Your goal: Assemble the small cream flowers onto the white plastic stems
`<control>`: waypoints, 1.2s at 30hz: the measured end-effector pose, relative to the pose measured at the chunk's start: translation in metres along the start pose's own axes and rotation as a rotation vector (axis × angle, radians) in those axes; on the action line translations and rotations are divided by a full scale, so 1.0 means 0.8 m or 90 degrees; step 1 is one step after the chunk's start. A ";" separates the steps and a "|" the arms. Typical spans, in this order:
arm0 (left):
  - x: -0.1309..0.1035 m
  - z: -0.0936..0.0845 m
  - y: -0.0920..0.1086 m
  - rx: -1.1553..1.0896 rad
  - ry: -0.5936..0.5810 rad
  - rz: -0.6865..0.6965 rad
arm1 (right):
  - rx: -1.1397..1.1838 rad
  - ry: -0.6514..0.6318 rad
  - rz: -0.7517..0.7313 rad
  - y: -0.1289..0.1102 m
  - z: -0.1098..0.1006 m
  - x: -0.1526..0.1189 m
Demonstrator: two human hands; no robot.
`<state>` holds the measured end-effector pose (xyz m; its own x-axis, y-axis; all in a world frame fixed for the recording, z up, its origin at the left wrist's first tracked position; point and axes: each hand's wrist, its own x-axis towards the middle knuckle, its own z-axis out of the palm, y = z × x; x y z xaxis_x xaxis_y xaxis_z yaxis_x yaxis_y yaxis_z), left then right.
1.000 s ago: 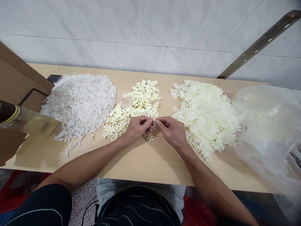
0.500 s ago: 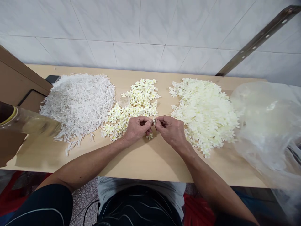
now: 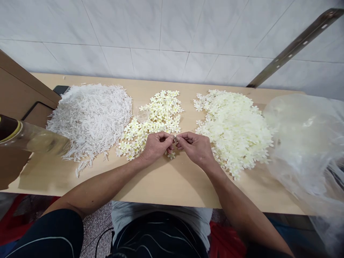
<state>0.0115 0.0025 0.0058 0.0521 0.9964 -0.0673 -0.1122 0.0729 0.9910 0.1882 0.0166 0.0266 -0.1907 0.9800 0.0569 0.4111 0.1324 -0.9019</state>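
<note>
My left hand [image 3: 158, 147] and my right hand [image 3: 195, 147] meet over the table, fingertips pinched together and almost touching. A tiny pale artificial flower [image 3: 175, 136] shows between them, mostly covered by my right thumb and finger. Whatever my left fingertips pinch is too small and hidden to make out. Just below the fingers lies a loose flower [image 3: 171, 155]. Beside my left hand spreads a group of cream flowers with yellow centres [image 3: 161, 111]. A larger heap of pale flowers [image 3: 236, 129] lies to the right of my right hand.
On the left is a heap of thin white plastic stems [image 3: 91, 114], with a clear jar [image 3: 40, 139] at its near side. A large clear plastic bag [image 3: 303, 143] covers the table's right end. A metal bracket [image 3: 292, 50] leans against the tiled wall behind.
My right fingertips have shifted slightly left, closing the small gap to my left fingertips. Less of the pale piece between them shows now. The heaps look the same.
</note>
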 end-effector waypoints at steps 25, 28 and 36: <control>0.004 0.000 0.001 -0.077 -0.026 -0.037 | -0.013 0.085 0.006 0.009 0.009 0.001; 0.007 -0.001 -0.001 -0.084 -0.020 -0.039 | 0.033 0.067 0.036 0.004 0.006 0.002; 0.010 0.001 -0.008 -0.100 -0.021 -0.036 | -0.082 0.118 -0.005 0.005 0.003 0.002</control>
<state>0.0137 0.0097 -0.0010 0.0953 0.9887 -0.1157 -0.2620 0.1371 0.9553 0.1873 0.0183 0.0224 -0.0326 0.9877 0.1526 0.5235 0.1470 -0.8392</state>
